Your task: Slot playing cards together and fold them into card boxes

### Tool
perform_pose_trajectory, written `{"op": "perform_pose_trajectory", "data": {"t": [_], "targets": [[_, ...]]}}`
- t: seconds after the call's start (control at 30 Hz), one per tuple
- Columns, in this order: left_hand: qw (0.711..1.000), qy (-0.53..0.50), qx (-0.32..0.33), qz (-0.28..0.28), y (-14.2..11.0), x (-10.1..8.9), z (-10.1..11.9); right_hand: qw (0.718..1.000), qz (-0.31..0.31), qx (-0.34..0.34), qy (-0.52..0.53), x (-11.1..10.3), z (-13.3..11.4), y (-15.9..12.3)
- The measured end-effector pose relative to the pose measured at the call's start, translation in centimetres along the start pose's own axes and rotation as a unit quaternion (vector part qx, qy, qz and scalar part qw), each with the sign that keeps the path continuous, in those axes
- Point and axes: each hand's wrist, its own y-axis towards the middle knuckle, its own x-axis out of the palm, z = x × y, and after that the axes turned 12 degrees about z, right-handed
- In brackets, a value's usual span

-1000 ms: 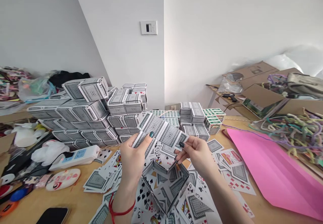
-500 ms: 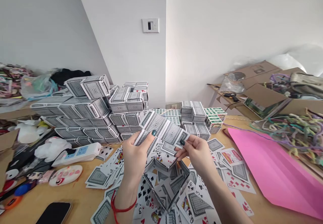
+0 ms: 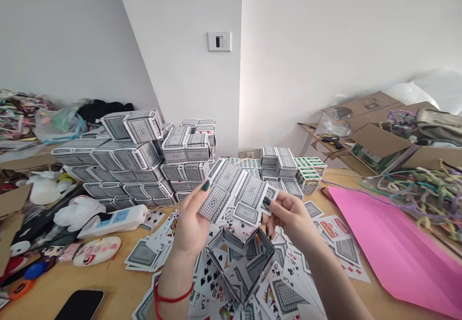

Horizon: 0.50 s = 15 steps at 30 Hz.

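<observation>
A card panel [image 3: 250,189] made of joined playing cards is held up by both hands above the middle of the worktop [image 3: 119,281], w/ patterned backs facing the wearer. Its L side is clamped btwn the thumb & fingers of the left hand [image 3: 191,224], the thumb pressed on the outer edge & the fingers mostly hidden behind. The small card at its R end is pinched btwn thumb & fingertips of the right hand [image 3: 294,216]. A red string [image 3: 175,300] is worn on the L wrist.

Just below, twd the near edge, an open card frame [image 3: 231,239] w/ folded walls is set on a spread of loose cards [image 3: 287,296], some face up, some face down. Twd the far L corner, card boxes [image 3: 142,127] are stacked in several layers; a smaller stack [image 3: 285,161] is placed nr the middle of the far edge, w/ green boxes [image 3: 306,171] just beside it. A pink sheet [image 3: 390,248] is laid along the R side. A power strip [image 3: 126,218] is seen L of the loose cards, & a phone [image 3: 81,305] is laid face up nr the near L corner
</observation>
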Motion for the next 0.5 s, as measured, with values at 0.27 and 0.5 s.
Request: {"op": "perform_pose_trajectory", "data": {"t": [0.27, 0.5], "targets": [[0.975, -0.106, -0.136, -0.138, 1.7, -2.4, 0.2, 0.997, -0.047, 0.057, 0.01, 0.6, 0.5, -0.1], [0.969, -0.144, -0.095, -0.178, 1.9, -1.8, -1.1, 0.99, -0.085, 0.107, 0.026, 1.2, 1.1, -0.1]]}}
